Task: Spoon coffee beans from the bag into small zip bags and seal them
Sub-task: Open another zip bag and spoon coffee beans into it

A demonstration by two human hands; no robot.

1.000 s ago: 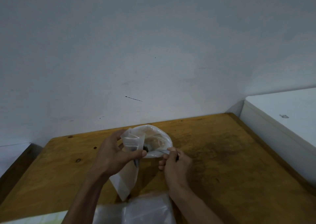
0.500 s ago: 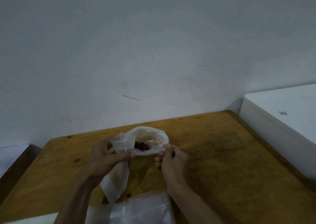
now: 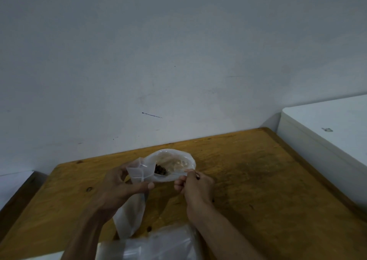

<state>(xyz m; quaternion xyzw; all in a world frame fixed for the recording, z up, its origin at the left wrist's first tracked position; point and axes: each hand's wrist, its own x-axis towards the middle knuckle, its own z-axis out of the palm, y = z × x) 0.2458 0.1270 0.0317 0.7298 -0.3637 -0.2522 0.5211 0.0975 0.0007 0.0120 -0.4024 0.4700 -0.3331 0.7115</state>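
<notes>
- My left hand [image 3: 121, 186] grips a small zip bag [image 3: 137, 172] near its mouth, thumb across the front, fingers behind; the rest of it hangs down towards the worktop [image 3: 248, 180].
- The zip bag's mouth is held just beside the open mouth of the bean bag [image 3: 174, 160], which sits on the worktop ahead of both hands.
- My right hand [image 3: 196, 184] is curled, thumb and fingertips pinching something thin at the bean bag's near rim. I take it for the spoon's handle, but it is too small to tell for sure.
- A dark heap of beans [image 3: 160, 170] shows inside the bean bag's mouth, right next to the zip bag's edge. I cannot tell whether it lies on a spoon bowl or loose in the bag.
- A pile of clear plastic bags [image 3: 155, 246] lies at the near edge of the worktop, between my forearms.
- A white cabinet [image 3: 325, 132] stands against the worktop's right side; a pale wall [image 3: 178, 61] rises behind.
</notes>
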